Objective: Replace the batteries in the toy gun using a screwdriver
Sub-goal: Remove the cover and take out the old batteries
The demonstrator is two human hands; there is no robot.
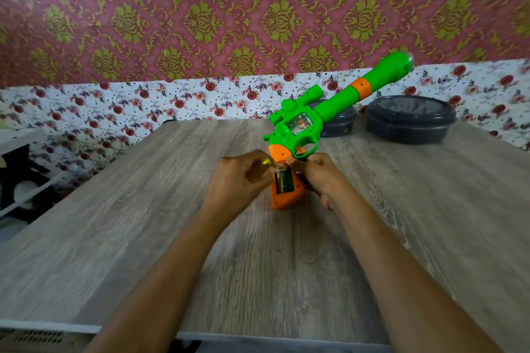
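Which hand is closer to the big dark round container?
Right. The right hand holds the toy gun, below-left of the container; the left hand, gripping a yellow screwdriver, is farther left.

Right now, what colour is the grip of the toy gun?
Orange; the grip shows best in the head view.

- Looks like a lived-in room of a home, not a workshop or a shop.
- Shows damask wallpaper [200, 17] in maroon with olive-gold medallions across the whole far wall.
- Carries a rose-print covering [114, 106] along the foot of that wall, from left to right.
- Has a grey wood-grain table [143, 209] of a household kind, near and central.
- Keeps a large dark round lidded container [410, 120] and a smaller one [341, 123] at the table's far right, like kitchen tubs.
- Includes white furniture [17, 137] at the far left, blurred.
- Features a green-and-orange plastic toy gun [329, 106], a child's plaything.
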